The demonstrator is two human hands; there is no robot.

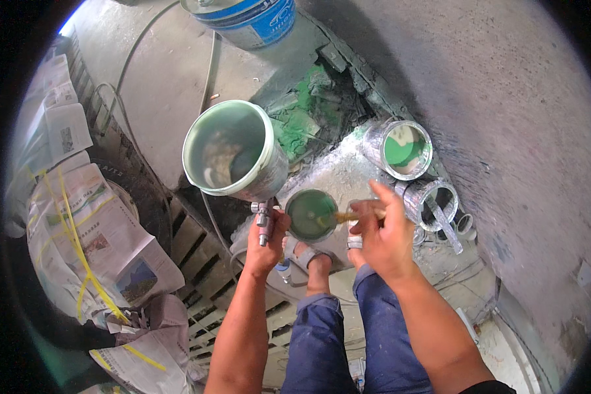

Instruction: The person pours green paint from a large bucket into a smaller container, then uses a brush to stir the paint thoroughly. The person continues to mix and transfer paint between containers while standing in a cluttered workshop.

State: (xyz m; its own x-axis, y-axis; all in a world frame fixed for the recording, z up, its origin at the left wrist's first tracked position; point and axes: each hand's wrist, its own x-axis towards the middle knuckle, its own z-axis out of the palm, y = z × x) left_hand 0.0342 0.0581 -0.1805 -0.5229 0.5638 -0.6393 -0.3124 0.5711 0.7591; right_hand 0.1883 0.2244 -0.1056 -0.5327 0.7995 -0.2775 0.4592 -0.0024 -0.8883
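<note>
My left hand (268,246) grips a paint spray gun (263,221), its metal knobs facing up. In my right hand (391,241) is a brush (347,216) with a wooden-looking handle, blurred at the fingers. The brush's tip reaches over the right side of a round pot of green liquid (309,215); whether it touches the liquid I cannot tell. Just beyond my left hand is a large whitish bucket (271,180), its inside coated with a pale film. To the right, a paint-crusted can (374,143) holds green paint, and a second can (413,209) has a flat stir stick (443,224) leaning out of it.
A blue and white pail (246,24) stands at the far end. Green-stained debris (305,118) lies beside a rough wall (497,162). On the left are a newspaper-wrapped wheel (98,236), a slatted floor grate (197,256) and a loose hose (128,118). A blue-and-clear fitting (284,271) hangs near my feet.
</note>
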